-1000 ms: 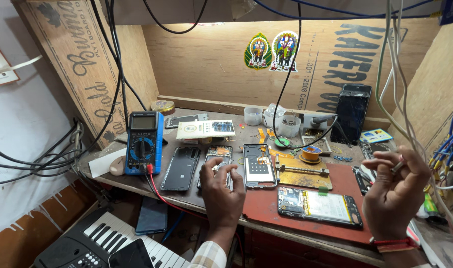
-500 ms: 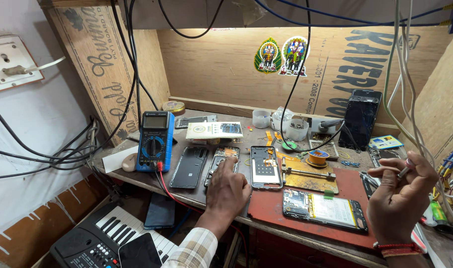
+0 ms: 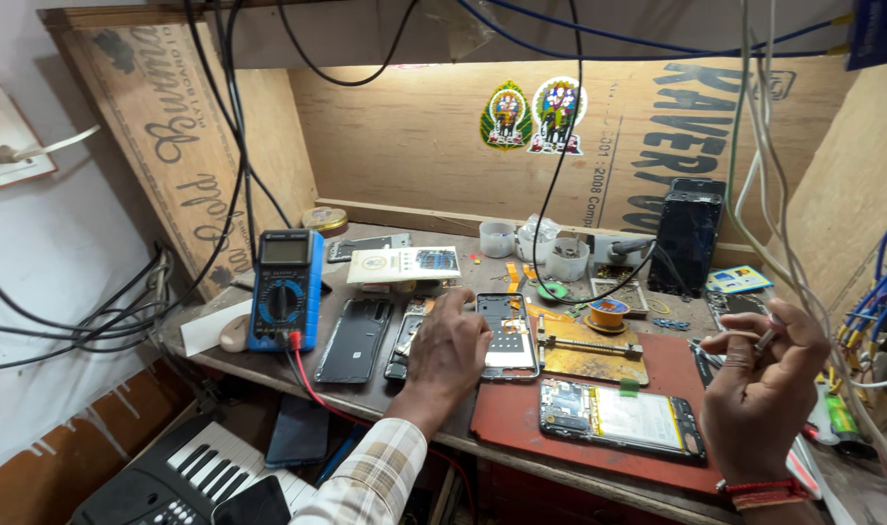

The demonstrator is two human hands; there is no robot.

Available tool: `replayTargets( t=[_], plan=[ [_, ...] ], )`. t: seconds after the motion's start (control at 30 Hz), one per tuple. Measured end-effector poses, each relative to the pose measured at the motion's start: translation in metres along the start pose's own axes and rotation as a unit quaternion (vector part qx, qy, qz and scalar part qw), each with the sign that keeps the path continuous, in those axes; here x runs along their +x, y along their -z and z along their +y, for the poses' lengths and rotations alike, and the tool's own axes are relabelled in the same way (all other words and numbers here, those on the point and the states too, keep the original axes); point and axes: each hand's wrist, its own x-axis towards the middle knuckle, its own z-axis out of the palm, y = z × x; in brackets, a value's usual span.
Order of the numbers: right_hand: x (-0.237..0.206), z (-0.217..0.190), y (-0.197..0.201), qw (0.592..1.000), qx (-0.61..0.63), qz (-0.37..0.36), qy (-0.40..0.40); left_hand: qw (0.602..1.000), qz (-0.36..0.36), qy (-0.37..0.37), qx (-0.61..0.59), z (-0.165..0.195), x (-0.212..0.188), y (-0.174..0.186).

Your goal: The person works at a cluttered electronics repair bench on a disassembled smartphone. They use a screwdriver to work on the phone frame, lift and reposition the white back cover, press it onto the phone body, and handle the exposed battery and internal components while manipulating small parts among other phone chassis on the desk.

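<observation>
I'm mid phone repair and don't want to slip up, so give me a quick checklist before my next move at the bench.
1. Left hand steadies the work: ok, it rests on the opened phone at mid-bench.
2. Tool gripped: ok, the right hand pinches a thin metal tool, raised clear of the bench.
3. Second opened phone lies flat on the red mat: ok.
4. Multimeter within reach on the left: ok; its reading, cannot tell.
5. Hanging wires clear of the right hand: not ok, they dangle just beside it.
</observation>
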Motion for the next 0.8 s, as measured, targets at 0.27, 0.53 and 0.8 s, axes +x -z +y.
replayTargets(
  t=[0.27,0.53,0.8],
  plan=[
    [0.001,-0.007,-0.001,1.000,0.023,-0.002,-0.019,1.000,-0.019,0.014,-0.015,0.000,0.005,-0.014],
    [0.005,-0.013,0.002,0.996,0.081,-0.003,-0.032,0.997,0.073,0.005,-0.020,-0.032,-0.002,0.011],
    [0.004,-0.013,0.004,0.994,0.069,-0.013,-0.081,0.979,-0.001,0.169,0.118,-0.092,0.004,0.078]
  ],
)
